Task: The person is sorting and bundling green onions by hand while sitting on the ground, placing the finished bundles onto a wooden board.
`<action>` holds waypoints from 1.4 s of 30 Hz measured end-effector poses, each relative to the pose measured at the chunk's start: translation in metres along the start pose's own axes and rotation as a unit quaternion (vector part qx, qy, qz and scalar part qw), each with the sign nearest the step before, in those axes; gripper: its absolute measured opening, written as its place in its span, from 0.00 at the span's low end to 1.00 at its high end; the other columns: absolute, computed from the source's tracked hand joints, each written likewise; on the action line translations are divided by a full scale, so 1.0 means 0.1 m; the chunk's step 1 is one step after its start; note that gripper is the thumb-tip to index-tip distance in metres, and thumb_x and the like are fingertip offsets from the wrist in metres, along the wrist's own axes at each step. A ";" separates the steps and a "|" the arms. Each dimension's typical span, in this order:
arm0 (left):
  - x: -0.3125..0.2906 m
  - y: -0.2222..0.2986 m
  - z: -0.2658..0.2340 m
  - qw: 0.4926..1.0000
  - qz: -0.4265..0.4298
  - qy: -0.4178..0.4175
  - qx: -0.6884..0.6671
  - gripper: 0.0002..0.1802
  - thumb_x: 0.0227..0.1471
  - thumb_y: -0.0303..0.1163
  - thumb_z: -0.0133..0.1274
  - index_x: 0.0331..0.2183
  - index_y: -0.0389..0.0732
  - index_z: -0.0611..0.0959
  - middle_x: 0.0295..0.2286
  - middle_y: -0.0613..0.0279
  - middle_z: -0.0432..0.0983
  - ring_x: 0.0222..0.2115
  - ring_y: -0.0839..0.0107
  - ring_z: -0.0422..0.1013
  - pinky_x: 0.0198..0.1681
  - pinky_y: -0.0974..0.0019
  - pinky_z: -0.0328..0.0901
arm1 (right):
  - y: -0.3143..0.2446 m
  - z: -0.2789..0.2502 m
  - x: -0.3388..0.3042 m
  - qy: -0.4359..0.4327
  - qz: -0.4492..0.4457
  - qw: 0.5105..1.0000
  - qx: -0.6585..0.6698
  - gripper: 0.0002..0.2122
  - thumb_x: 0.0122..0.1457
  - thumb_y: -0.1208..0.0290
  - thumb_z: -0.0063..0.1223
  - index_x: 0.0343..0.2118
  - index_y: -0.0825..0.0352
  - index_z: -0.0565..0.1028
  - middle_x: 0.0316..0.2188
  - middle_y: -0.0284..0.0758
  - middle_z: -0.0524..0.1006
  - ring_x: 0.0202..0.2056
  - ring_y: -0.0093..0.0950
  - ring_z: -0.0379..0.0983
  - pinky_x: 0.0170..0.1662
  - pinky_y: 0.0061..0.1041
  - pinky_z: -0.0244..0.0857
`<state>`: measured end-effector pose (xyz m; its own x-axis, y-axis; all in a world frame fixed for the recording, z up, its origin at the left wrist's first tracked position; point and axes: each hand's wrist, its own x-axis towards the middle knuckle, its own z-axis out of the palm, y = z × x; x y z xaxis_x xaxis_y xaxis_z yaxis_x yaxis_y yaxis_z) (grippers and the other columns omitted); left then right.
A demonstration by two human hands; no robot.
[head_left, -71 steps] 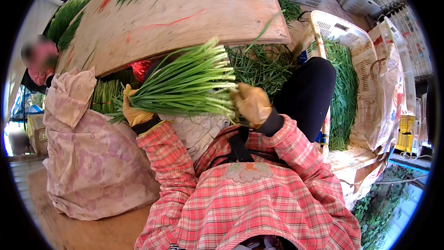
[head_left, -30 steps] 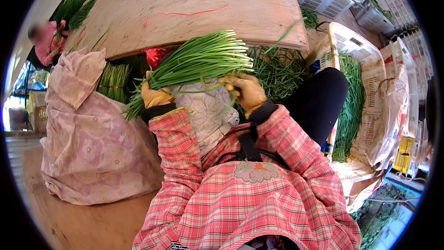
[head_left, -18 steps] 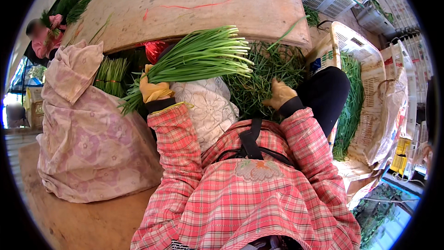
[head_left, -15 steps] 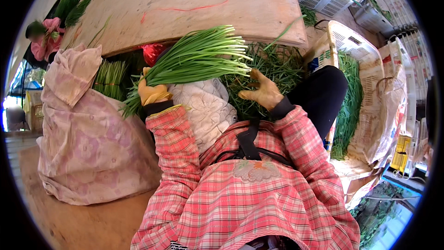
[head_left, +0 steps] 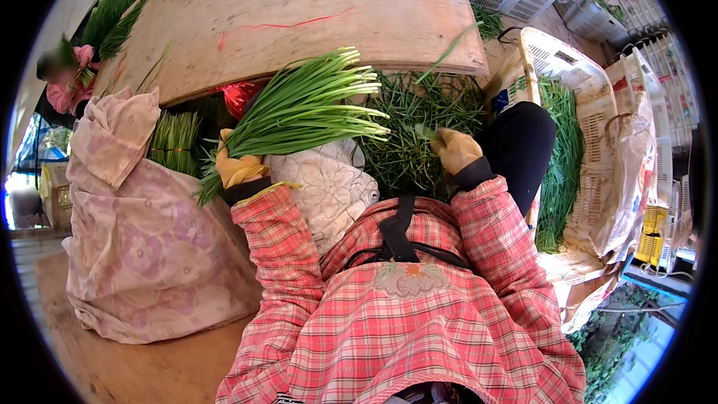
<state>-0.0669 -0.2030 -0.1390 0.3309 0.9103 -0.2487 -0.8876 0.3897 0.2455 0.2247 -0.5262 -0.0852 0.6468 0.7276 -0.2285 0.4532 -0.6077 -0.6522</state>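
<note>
My left hand [head_left: 238, 167], in a yellow glove, is closed round a thick bunch of Chinese chives [head_left: 299, 108]. The pale cut ends fan out to the right, and the green tips hang below the glove. My right hand [head_left: 456, 151], also gloved, is curled closed near my right knee, above a heap of loose green leaves [head_left: 419, 105]. By its fingertips there is a small pale green blur, perhaps a bit of leaf. A whitish flower-patterned cloth [head_left: 329, 187] lies over my lap, under the bunch.
Ahead stands a wooden table [head_left: 359, 0] with a red strand [head_left: 299, 23]. Tied chive bundles [head_left: 175, 138] stand at left beside a flowered cloth cover [head_left: 149, 247]. A white crate [head_left: 598, 142] of greens is at right. Another person [head_left: 63, 82] sits far left.
My right hand has moved right and down, away from the cut ends, and its fingers have closed. The bunch in my left hand has shifted slightly to the left.
</note>
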 end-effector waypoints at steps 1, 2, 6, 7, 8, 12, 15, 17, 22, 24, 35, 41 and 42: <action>-0.02 -0.05 0.00 1.000 0.001 0.002 -0.014 0.11 0.55 0.30 0.40 0.33 0.38 0.77 0.30 0.64 0.75 0.33 0.71 0.70 0.43 0.61 0.64 | 0.05 -0.01 -0.07 0.018 -0.044 0.991 -0.124 0.14 0.54 0.63 0.50 0.35 0.70 0.74 0.28 0.42 0.75 0.28 0.37 0.73 0.30 0.32 0.66; -0.04 -0.08 0.03 1.000 0.003 0.000 -0.026 0.11 0.55 0.30 0.40 0.33 0.38 0.77 0.30 0.64 0.75 0.33 0.71 0.70 0.44 0.61 0.64 | 0.08 -0.01 -0.11 0.037 -0.088 0.966 -0.242 0.15 0.53 0.62 0.51 0.35 0.70 0.75 0.32 0.43 0.76 0.31 0.39 0.73 0.33 0.33 0.66; -0.08 -0.06 0.13 0.992 0.070 0.041 0.096 0.11 0.55 0.31 0.40 0.32 0.38 0.77 0.30 0.65 0.75 0.33 0.72 0.71 0.44 0.63 0.63 | -0.59 0.04 -0.06 0.088 -0.210 0.970 0.082 0.21 0.50 0.55 0.53 0.37 0.70 0.75 0.36 0.46 0.74 0.38 0.42 0.71 0.43 0.35 0.63; -0.06 -0.01 0.08 0.996 0.044 0.014 0.071 0.11 0.55 0.31 0.40 0.32 0.38 0.77 0.30 0.65 0.75 0.33 0.73 0.71 0.44 0.63 0.64 | -0.80 0.05 -0.04 0.063 -0.170 0.981 0.074 0.19 0.52 0.58 0.53 0.40 0.69 0.75 0.38 0.44 0.74 0.40 0.38 0.72 0.46 0.31 0.63; -0.03 0.04 0.03 0.999 0.016 -0.014 0.046 0.11 0.55 0.31 0.40 0.33 0.38 0.77 0.30 0.65 0.75 0.33 0.73 0.70 0.43 0.63 0.64 | -0.90 0.13 0.01 0.077 -0.179 0.979 0.057 0.17 0.53 0.62 0.54 0.40 0.70 0.75 0.36 0.41 0.76 0.36 0.33 0.73 0.42 0.28 0.64; -0.10 -0.08 0.10 0.895 0.188 -0.033 0.403 0.11 0.55 0.29 0.40 0.33 0.37 0.77 0.30 0.64 0.75 0.32 0.73 0.71 0.41 0.64 0.66 | -0.87 0.55 0.10 0.067 -0.111 0.931 0.341 0.09 0.51 0.68 0.55 0.32 0.67 0.78 0.25 0.38 0.77 0.27 0.29 0.72 0.32 0.25 0.65; -0.20 -0.12 0.21 0.938 0.168 0.012 0.303 0.10 0.56 0.27 0.40 0.33 0.37 0.77 0.30 0.62 0.75 0.31 0.71 0.71 0.40 0.64 0.68 | -0.66 0.35 0.02 0.077 -0.065 0.911 0.399 0.07 0.53 0.70 0.51 0.27 0.68 0.77 0.21 0.33 0.76 0.25 0.20 0.69 0.31 0.20 0.64; -0.16 -0.10 0.17 0.965 0.135 0.026 0.221 0.10 0.56 0.28 0.40 0.33 0.37 0.77 0.30 0.62 0.75 0.31 0.69 0.72 0.40 0.63 0.68 | -0.38 0.13 0.01 0.101 -0.052 0.984 0.140 0.07 0.50 0.68 0.54 0.28 0.67 0.77 0.25 0.37 0.77 0.27 0.31 0.72 0.33 0.28 0.66; -0.16 -0.13 0.11 0.889 0.194 -0.021 0.413 0.10 0.55 0.30 0.43 0.34 0.38 0.78 0.31 0.60 0.76 0.32 0.67 0.72 0.39 0.61 0.69 | -0.27 -0.08 0.06 0.136 -0.250 0.959 -0.009 0.16 0.44 0.65 0.59 0.38 0.62 0.76 0.35 0.43 0.75 0.36 0.41 0.70 0.41 0.37 0.63; -0.20 -0.20 0.09 0.850 0.216 -0.056 0.477 0.10 0.55 0.31 0.43 0.35 0.37 0.78 0.32 0.59 0.76 0.32 0.67 0.72 0.39 0.60 0.69 | -0.60 -0.08 0.17 0.083 -0.307 0.947 0.044 0.19 0.43 0.64 0.60 0.41 0.59 0.75 0.38 0.43 0.74 0.38 0.41 0.69 0.43 0.36 0.62; -0.14 -0.04 0.14 0.988 0.044 0.002 0.147 0.13 0.55 0.29 0.39 0.37 0.35 0.76 0.33 0.59 0.75 0.33 0.66 0.72 0.41 0.59 0.67 | -0.92 0.38 -0.05 0.119 -0.263 0.896 0.338 0.10 0.48 0.81 0.55 0.35 0.64 0.78 0.32 0.35 0.77 0.34 0.25 0.72 0.37 0.22 0.66; -0.09 0.06 -0.02 0.993 -0.036 -0.094 0.054 0.13 0.55 0.30 0.38 0.36 0.37 0.77 0.34 0.58 0.76 0.35 0.64 0.71 0.44 0.57 0.65 | -0.25 -0.25 0.00 0.043 -0.104 0.981 -0.155 0.14 0.47 0.67 0.58 0.34 0.72 0.76 0.31 0.45 0.77 0.33 0.36 0.74 0.37 0.31 0.68; -0.11 0.07 0.02 0.990 -0.061 -0.124 0.028 0.14 0.56 0.31 0.38 0.37 0.37 0.77 0.35 0.57 0.76 0.37 0.63 0.71 0.46 0.56 0.64 | -0.24 -0.26 0.01 -0.050 -0.080 0.945 -0.315 0.17 0.46 0.64 0.59 0.35 0.72 0.76 0.31 0.47 0.76 0.34 0.40 0.74 0.38 0.33 0.68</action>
<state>-0.0757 -0.2098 -0.1333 0.5083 0.8601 -0.0438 -0.8200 0.4989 0.2806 0.2304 -0.5196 -0.0506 0.4927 0.8333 -0.2507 0.8353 -0.5336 -0.1323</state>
